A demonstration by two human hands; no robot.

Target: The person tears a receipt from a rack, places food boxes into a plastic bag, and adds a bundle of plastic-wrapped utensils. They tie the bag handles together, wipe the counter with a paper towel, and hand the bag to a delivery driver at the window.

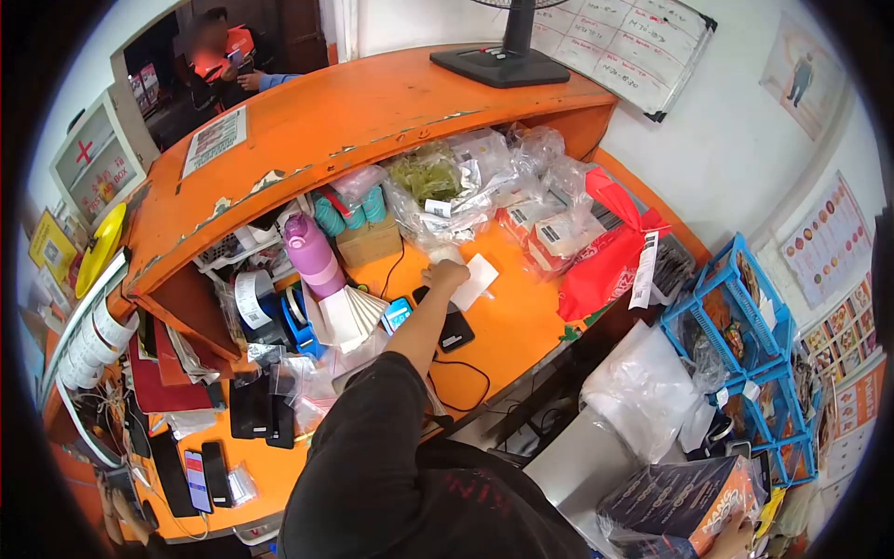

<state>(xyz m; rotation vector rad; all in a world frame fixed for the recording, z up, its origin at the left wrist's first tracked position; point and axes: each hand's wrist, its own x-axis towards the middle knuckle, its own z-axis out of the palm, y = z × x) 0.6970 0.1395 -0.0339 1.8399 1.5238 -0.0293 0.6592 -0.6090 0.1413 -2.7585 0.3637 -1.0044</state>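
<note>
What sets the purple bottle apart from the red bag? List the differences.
The purple bottle stands upright and rigid; the red bag slumps, soft and knotted on top. The bottle bears no tag; the bag carries a white slip. The bottle is the smaller. Both sit on the orange desk.

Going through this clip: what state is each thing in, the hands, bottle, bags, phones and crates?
left hand: fingers curled, resting at the white paper slip
right hand: on a corner of the box, grip unclear
white paper slip: flat on the desk
purple bottle: upright, capped
red bag: knotted shut, tagged
phone: flat, screen lit
blue crates: stacked, filled
</note>
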